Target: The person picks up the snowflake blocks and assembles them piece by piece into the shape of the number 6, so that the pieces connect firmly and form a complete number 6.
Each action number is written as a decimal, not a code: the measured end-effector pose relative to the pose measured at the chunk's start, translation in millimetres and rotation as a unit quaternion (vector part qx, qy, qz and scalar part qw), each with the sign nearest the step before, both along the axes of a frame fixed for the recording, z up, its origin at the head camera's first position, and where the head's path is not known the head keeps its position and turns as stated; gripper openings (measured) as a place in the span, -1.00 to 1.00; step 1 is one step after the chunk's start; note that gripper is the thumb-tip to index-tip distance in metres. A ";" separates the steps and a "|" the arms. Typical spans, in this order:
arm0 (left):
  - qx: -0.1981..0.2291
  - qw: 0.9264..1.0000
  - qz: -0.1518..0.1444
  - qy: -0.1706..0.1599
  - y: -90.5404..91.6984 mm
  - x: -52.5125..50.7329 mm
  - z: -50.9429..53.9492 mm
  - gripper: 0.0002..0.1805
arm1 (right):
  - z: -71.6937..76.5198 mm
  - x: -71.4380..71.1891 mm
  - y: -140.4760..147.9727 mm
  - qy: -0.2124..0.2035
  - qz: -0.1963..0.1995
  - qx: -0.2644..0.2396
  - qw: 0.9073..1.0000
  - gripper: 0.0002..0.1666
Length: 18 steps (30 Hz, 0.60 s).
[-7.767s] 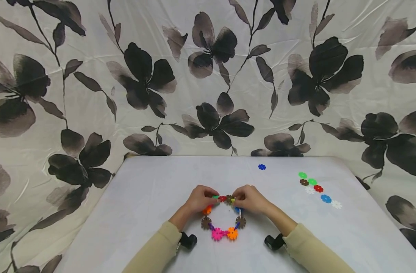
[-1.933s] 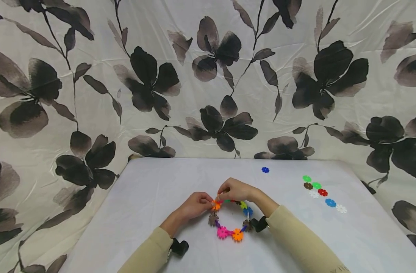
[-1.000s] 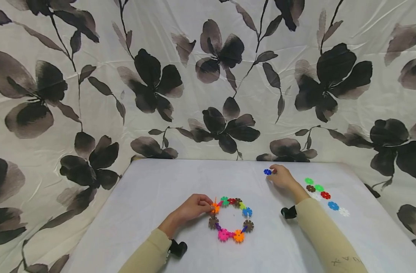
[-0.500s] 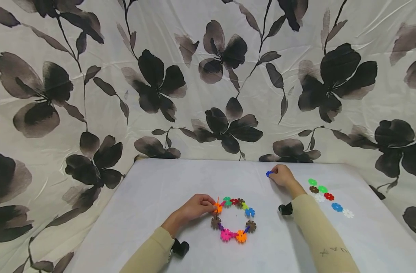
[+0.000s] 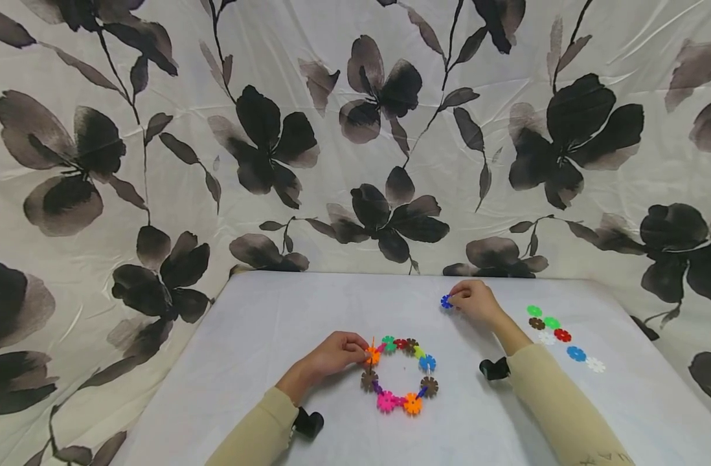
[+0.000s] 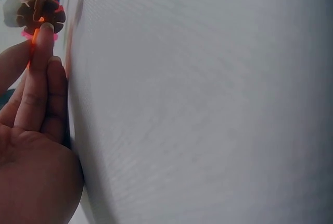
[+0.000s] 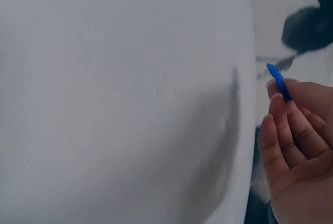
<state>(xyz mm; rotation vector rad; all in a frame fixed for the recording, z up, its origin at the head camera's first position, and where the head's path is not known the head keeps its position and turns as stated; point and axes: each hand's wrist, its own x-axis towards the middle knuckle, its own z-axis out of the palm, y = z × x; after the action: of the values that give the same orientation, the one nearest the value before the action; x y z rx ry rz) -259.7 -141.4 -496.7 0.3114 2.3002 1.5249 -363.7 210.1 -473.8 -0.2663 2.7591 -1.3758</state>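
Observation:
A ring of interlocking flower-shaped plastic discs (image 5: 386, 402) lies on the white table, mixing orange, brown, pink, blue, yellow, red and green pieces. At its upper left, my left hand (image 5: 335, 353) pinches an orange disc (image 5: 372, 355); the left wrist view has this orange edge (image 6: 35, 47) between thumb and finger, with a brown disc (image 6: 49, 15) just beyond. Farther back and to the right of the ring, my right hand (image 5: 474, 303) pinches a dark blue disc (image 5: 445, 301) by its edge. The right wrist view has that blue disc (image 7: 279, 81) edge-on between thumb and fingertips.
At the table's right lie several loose discs: green (image 5: 551, 322), brown (image 5: 537, 323), red (image 5: 562, 335), light blue (image 5: 576, 353) and white (image 5: 596, 365). Behind the table (image 5: 309, 304) hangs a floral cloth (image 5: 332, 162). Each wrist carries a black camera (image 5: 494, 369).
My right hand has left the ring, reached to the back of the table, taken the blue disc and shifted it slightly left. My left hand now pinches an orange disc at the ring's upper left.

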 end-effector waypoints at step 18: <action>0.005 1.000 -0.017 -0.019 -0.8 -2.8 2.7 -0.83 | 17.9 41.4 -92.1 -0.039 0.189 -0.081 0.978 -0.75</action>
<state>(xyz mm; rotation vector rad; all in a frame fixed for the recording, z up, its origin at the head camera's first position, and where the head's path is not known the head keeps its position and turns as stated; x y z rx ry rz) -262.6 -142.2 -494.0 0.3189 2.2465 1.5144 -322.3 118.0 -455.9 -0.6860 2.3708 -1.4662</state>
